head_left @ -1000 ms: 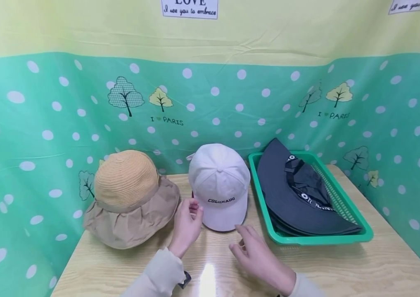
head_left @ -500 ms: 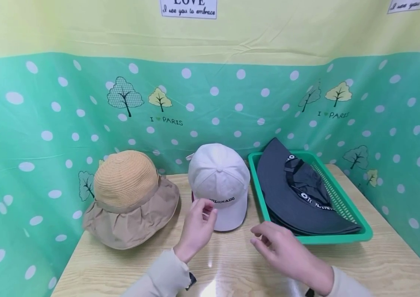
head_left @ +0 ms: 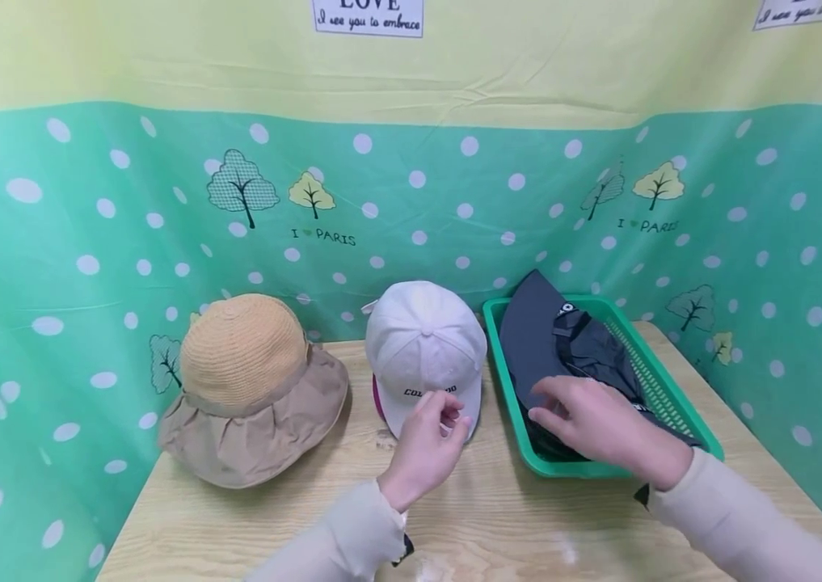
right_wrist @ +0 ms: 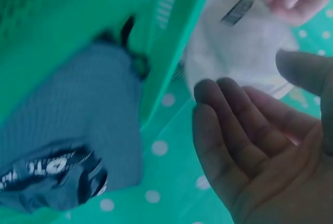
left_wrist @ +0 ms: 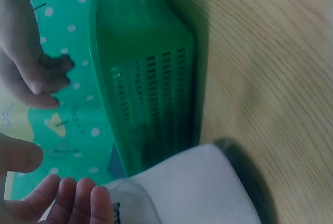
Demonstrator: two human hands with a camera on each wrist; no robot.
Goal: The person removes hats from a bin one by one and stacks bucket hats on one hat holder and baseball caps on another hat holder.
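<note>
A white baseball cap (head_left: 421,339) with COLORADO lettering stands on the wooden table at the middle. My left hand (head_left: 425,449) hovers before its brim and overlaps part of the lettering, fingers loosely bent around nothing. To the right, a dark navy wide-brimmed hat (head_left: 530,347) lies in a green plastic basket (head_left: 501,388). Over the basket's front part is my right hand (head_left: 600,420), empty, hiding part of the hat's brim. In the right wrist view the fingers (right_wrist: 229,135) of that hand are softly bent and apart from the hat.
A straw sun hat (head_left: 243,356) with a brown fabric brim stands at the left of the table (head_left: 221,533). Behind and at both sides hangs a green polka-dot curtain (head_left: 396,218), close against the table's back edge.
Both hands have moved right. The right hand went from in front of the white cap to over the basket; the left came from the cap's left side to before its brim.
</note>
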